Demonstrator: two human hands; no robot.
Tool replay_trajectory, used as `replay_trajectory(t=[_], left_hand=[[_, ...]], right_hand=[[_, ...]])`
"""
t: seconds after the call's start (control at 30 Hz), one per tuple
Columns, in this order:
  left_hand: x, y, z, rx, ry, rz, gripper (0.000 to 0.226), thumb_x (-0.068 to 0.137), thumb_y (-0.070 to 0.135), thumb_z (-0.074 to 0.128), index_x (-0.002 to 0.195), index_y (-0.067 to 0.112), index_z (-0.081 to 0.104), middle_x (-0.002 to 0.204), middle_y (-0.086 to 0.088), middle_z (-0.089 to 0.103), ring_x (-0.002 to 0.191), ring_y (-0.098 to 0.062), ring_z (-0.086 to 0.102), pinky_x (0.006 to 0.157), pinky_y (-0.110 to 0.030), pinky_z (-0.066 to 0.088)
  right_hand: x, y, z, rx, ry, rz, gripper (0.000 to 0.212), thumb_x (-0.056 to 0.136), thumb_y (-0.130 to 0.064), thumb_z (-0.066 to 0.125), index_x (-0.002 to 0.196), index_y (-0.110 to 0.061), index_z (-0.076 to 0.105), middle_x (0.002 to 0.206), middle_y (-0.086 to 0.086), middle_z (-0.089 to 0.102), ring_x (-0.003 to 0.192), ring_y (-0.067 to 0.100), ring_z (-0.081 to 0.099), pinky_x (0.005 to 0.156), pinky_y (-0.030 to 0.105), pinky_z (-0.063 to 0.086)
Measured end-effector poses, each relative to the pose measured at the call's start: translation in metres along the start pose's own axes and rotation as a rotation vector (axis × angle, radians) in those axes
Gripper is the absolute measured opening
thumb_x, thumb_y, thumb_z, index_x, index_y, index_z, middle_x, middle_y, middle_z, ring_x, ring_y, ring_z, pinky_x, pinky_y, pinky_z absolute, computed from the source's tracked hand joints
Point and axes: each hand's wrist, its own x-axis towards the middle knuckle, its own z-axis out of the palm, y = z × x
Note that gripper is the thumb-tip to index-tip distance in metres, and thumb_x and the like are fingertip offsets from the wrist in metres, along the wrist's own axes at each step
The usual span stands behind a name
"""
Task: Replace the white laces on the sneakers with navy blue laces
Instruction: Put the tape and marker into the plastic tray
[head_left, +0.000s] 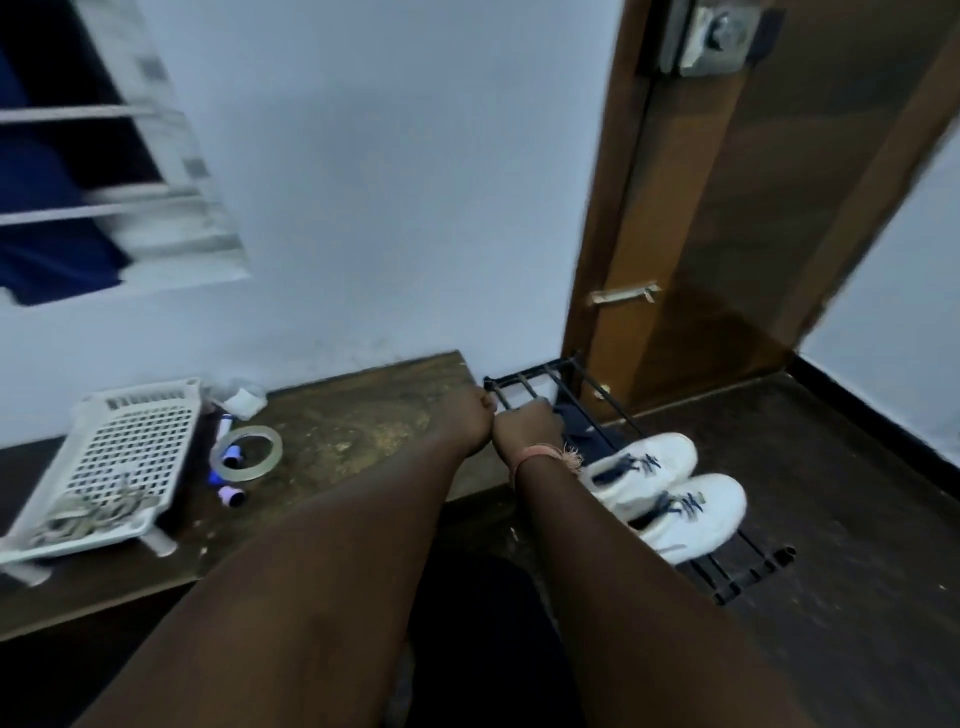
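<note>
My left hand (467, 415) and right hand (530, 427) curl around the black rack (524, 382) bars; the navy-laced sneakers (660, 488) sit on it, just right of my fingers.

Dim, bluish indoor light; motion blur and wide-angle bending at edges.

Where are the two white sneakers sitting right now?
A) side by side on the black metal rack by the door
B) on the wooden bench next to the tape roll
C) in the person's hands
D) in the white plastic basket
A: the white sneakers, already showing dark blue laces, sit side by side on the black metal rack, while both hands are at its far end.
</note>
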Motion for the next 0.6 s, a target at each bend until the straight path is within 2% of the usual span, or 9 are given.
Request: replay_trajectory(t=[0.07,0.1,0.17,0.27,0.33,0.43,0.53,0.6], left_hand=[[-0.009,-0.025,-0.031,-0.030,0.063,-0.028,0.022,0.081,0.004,0.059,0.061,0.013,0.064,0.078,-0.009,0.073,0.076,-0.025,0.065,0.067,-0.033,0.047],[-0.015,-0.041,-0.049,-0.033,0.100,-0.056,0.017,0.079,0.005,0.059,0.065,0.011,0.066,0.079,-0.007,0.073,0.079,-0.025,0.067,0.070,-0.036,0.052],[-0.027,-0.067,-0.082,-0.061,0.165,-0.128,0.013,0.082,0.007,0.059,0.078,0.013,0.070,0.090,-0.009,0.074,0.090,-0.028,0.068,0.076,-0.037,0.053],[-0.054,-0.103,-0.127,-0.046,0.267,-0.193,0.024,0.086,0.005,0.054,0.099,0.013,0.073,0.108,-0.008,0.073,0.103,-0.025,0.066,0.084,-0.032,0.049],[-0.072,-0.127,-0.149,-0.014,0.345,-0.245,0.029,0.087,0.006,0.053,0.107,0.012,0.074,0.113,-0.009,0.073,0.108,-0.027,0.065,0.090,-0.032,0.050],[-0.094,-0.160,-0.171,-0.009,0.412,-0.324,0.021,0.086,0.010,0.060,0.102,0.010,0.073,0.110,-0.013,0.072,0.107,-0.031,0.065,0.088,-0.033,0.050],[-0.113,-0.189,-0.182,-0.006,0.453,-0.389,0.017,0.087,0.019,0.065,0.100,0.012,0.074,0.109,-0.012,0.072,0.108,-0.031,0.065,0.087,-0.033,0.047],[-0.120,-0.209,-0.186,-0.030,0.470,-0.457,0.017,0.089,0.016,0.064,0.101,0.011,0.074,0.109,-0.011,0.073,0.110,-0.030,0.064,0.091,-0.036,0.050]], right_hand=[[-0.014,-0.021,0.019,-0.060,-0.084,-0.157,0.046,0.080,-0.032,0.057,0.117,-0.004,0.061,0.122,0.020,0.063,0.113,0.037,0.063,0.089,0.034,0.051],[-0.023,-0.033,0.038,-0.083,-0.117,-0.221,0.038,0.083,-0.027,0.057,0.113,-0.004,0.062,0.119,0.018,0.065,0.112,0.036,0.063,0.085,0.032,0.049],[-0.041,-0.050,0.063,-0.131,-0.174,-0.353,0.029,0.088,-0.020,0.055,0.111,-0.004,0.064,0.117,0.018,0.066,0.111,0.037,0.061,0.086,0.034,0.049],[-0.066,-0.072,0.100,-0.212,-0.268,-0.481,0.025,0.092,-0.013,0.052,0.111,-0.004,0.066,0.118,0.019,0.067,0.112,0.037,0.061,0.087,0.033,0.048],[-0.081,-0.083,0.127,-0.291,-0.334,-0.566,0.023,0.095,-0.011,0.050,0.106,-0.003,0.069,0.116,0.020,0.068,0.112,0.037,0.062,0.084,0.031,0.047],[-0.102,-0.091,0.163,-0.354,-0.396,-0.667,0.022,0.095,-0.013,0.051,0.103,-0.004,0.070,0.114,0.019,0.068,0.112,0.037,0.062,0.085,0.033,0.047],[-0.118,-0.089,0.195,-0.369,-0.462,-0.702,0.026,0.096,-0.014,0.051,0.111,-0.005,0.070,0.118,0.018,0.068,0.115,0.037,0.061,0.090,0.034,0.046],[-0.126,-0.086,0.213,-0.401,-0.488,-0.714,0.026,0.097,-0.015,0.053,0.113,-0.002,0.068,0.120,0.020,0.068,0.117,0.037,0.060,0.091,0.034,0.045]])
